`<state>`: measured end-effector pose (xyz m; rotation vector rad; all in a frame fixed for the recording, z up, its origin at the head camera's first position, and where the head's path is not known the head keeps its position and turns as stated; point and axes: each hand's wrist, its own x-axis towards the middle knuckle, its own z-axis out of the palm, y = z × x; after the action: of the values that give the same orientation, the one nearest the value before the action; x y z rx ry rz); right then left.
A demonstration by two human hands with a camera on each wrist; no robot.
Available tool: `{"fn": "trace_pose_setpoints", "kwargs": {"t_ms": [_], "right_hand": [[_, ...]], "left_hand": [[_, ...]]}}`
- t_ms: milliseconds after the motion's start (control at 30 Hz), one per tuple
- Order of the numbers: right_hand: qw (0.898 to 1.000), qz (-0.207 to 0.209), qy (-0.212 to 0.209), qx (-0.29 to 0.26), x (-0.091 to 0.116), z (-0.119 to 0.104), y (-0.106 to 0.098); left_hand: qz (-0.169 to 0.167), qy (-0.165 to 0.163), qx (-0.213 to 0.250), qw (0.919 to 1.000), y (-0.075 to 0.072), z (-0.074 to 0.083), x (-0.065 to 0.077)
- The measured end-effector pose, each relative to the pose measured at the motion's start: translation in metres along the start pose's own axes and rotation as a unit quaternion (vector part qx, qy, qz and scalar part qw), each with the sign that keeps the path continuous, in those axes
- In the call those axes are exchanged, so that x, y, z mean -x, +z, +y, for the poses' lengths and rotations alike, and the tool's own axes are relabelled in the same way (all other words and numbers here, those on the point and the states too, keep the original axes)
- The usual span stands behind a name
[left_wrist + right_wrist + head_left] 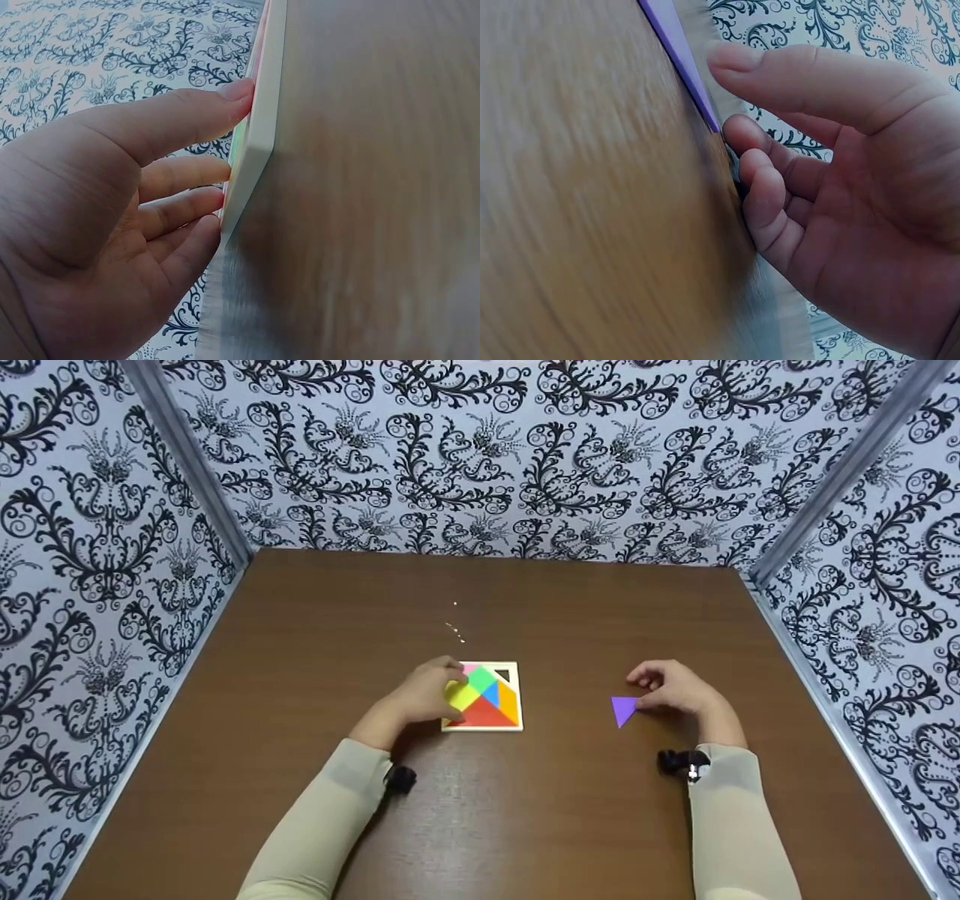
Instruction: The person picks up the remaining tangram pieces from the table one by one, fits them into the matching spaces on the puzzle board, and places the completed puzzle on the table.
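In the head view a square tangram tray (520, 706) with a pale rim lies on the table. Red (484, 713), yellow, green, blue, orange and pink pieces sit in it, and a dark triangular gap (503, 675) shows at its far right corner. My left hand (416, 691) spans the tray's left side, thumb and fingertips resting on the pieces; the left wrist view shows them touching beside the rim (262, 112). Off to the right, a purple triangle (621, 708) lies on the table. My right hand (679, 690) is at its right corner, with loosely bent fingers and the thumb beside it.
The brown table (555, 810) is walled at the back and both sides by black-and-white patterned panels (480, 465). Small pale specks (456, 630) lie beyond the tray. Each wrist carries a small black camera (401, 780).
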<state>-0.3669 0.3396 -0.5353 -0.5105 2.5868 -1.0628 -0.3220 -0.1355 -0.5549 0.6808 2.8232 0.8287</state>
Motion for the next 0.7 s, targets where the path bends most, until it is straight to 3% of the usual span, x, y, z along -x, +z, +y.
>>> {"fn": "trace_pose_setpoints", "kwargs": {"t_ms": [333,700], "right_hand": [[0.999,-0.025,0.008,0.03,-0.0014,0.0002,0.001],[0.998,-0.027,-0.003,0.056,-0.0034,0.0,0.004]], "left_hand": [[0.01,0.027,-0.003,0.9996,0.003,-0.0083,-0.0007],[0.002,0.02,0.002,0.9998,0.0012,-0.006,-0.0007]]}}
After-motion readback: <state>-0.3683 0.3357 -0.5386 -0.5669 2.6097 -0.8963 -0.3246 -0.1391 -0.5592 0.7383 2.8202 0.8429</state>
